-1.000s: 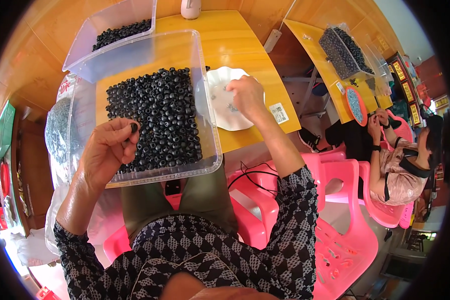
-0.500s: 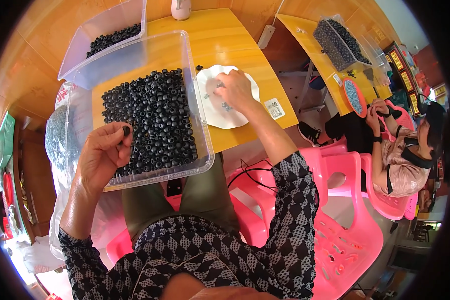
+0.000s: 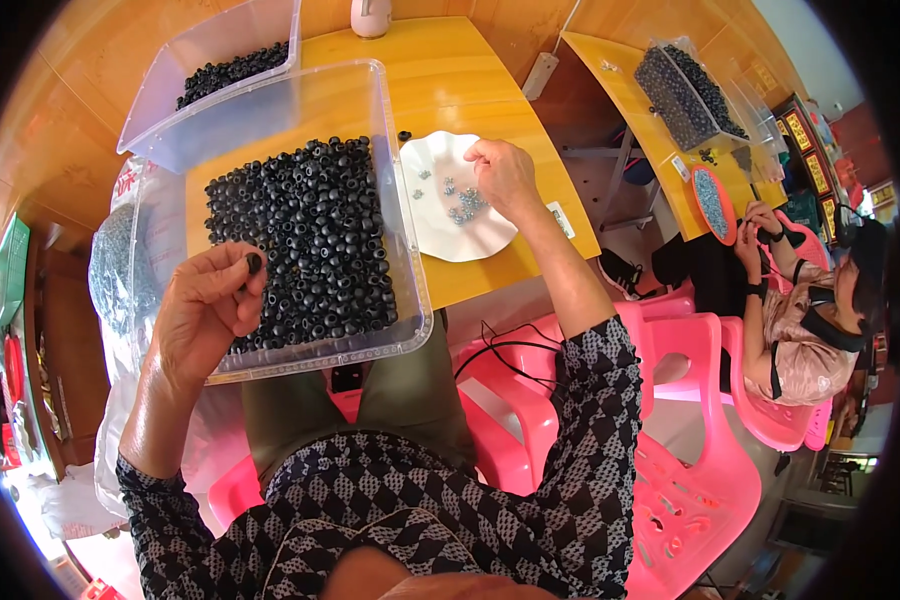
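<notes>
My left hand [image 3: 202,305] pinches one small round black piece [image 3: 254,263], like a knob or large bead, between thumb and forefinger. It is over the near left part of a clear plastic bin [image 3: 410,335] holding a wide layer of similar black pieces [image 3: 310,250]. To the right, my right hand [image 3: 508,182] is above the far right edge of a white scalloped plate [image 3: 432,232]. Its thumb and fingertips are drawn together; whether something small is between them cannot be made out. Small silvery metal pieces [image 3: 466,207] lie on the plate, most in a loose cluster.
Behind is another clear bin [image 3: 140,125] with black pieces. One loose piece [image 3: 404,135] lies on the yellow table [image 3: 440,50]. At right, a person [image 3: 815,340] sits by another yellow table, hands near an orange-rimmed dish [image 3: 711,200]. Pink chairs [image 3: 690,510] stand close on my right.
My right hand has moved right, from the middle of the plate to its far right edge, uncovering the metal pieces. My left hand keeps its pinch on the black piece, almost still.
</notes>
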